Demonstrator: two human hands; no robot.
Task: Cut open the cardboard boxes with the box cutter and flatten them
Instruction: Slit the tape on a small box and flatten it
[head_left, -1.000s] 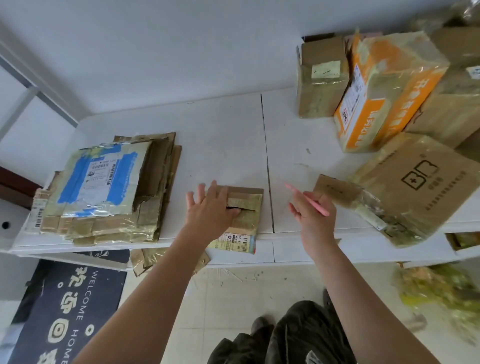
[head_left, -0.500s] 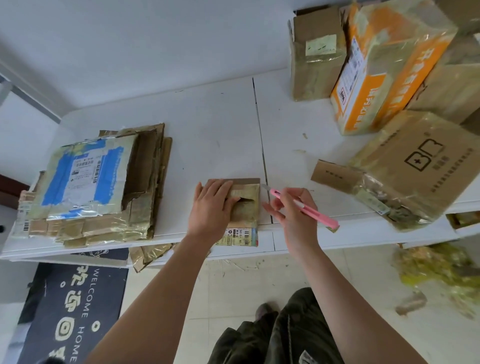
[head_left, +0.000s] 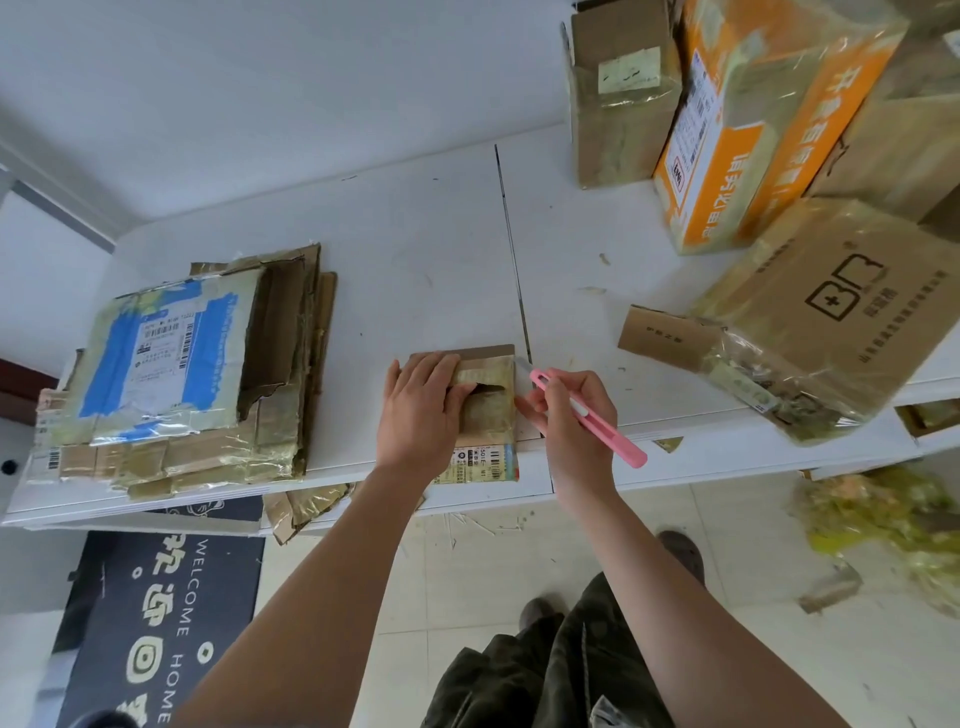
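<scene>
Head view: the left hand (head_left: 423, 410) lies flat, fingers straight, pressing down the small taped box (head_left: 488, 410) at the near edge of the table (head_left: 415, 249). Just to its right, the right hand (head_left: 569, 415) pinches the pink box cutter (head_left: 587, 415), blade tip touching the box's far right corner. To cut well, I'd keep the pressing fingers clear of the blade's line and draw shallowly along the taped seam. Flattened boxes (head_left: 176, 364) lie well left; uncut boxes (head_left: 836, 317) sit beyond the right hand.
</scene>
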